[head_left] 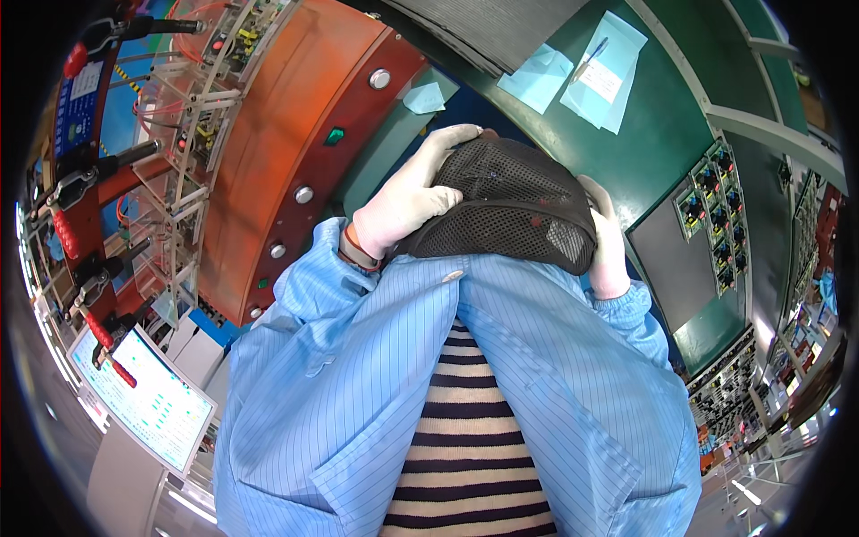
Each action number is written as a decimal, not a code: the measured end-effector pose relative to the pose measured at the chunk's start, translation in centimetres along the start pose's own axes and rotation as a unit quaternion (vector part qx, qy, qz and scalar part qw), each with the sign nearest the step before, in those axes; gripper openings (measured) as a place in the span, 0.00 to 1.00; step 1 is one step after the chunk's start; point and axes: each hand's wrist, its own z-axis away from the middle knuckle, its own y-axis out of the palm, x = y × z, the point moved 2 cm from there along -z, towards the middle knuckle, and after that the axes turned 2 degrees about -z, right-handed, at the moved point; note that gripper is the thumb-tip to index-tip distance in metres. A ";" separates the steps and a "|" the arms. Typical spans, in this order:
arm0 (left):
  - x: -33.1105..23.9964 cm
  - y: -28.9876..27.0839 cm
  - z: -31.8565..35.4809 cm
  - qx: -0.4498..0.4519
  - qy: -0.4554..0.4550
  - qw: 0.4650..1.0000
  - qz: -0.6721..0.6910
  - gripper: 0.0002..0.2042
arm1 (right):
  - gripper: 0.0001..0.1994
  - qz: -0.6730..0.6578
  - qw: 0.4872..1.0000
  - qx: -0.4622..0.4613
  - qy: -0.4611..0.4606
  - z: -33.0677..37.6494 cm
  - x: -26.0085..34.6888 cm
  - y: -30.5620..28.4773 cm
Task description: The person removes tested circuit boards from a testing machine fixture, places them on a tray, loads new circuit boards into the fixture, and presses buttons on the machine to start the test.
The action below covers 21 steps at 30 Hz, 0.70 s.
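Note:
A rounded black mesh item, with a seam across it and small coloured specks showing, is held up in front of my blue striped coat. I cannot tell whether it is a cap or a bag. My left hand, in a pale glove, grips its left side, thumb on the near face and fingers over the far edge. My right hand, gloved too, is wrapped round its right edge, with some fingers hidden behind the mesh.
To the left stands an orange machine housing with round buttons, beside toggle clamps and a lit screen. Light blue papers with a pen lie on the green worktop. Circuit boards sit at the right.

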 end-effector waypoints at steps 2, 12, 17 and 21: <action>-0.4 0.2 0.1 0.006 0.025 1.000 0.016 0.45 | 0.28 0.022 1.000 -0.013 -0.009 0.3 0.0 0.0; -1.8 1.3 -0.2 -0.060 -0.040 0.981 -0.178 0.36 | 0.32 0.065 0.996 -0.005 -0.055 1.1 0.1 -0.1; -2.0 1.0 -0.2 -0.022 -0.016 0.963 -0.269 0.34 | 0.31 0.084 0.996 -0.009 -0.037 0.7 0.0 -0.2; -1.9 0.8 -0.3 -0.022 -0.017 0.970 -0.242 0.34 | 0.30 0.090 0.995 -0.013 -0.031 0.4 0.2 0.0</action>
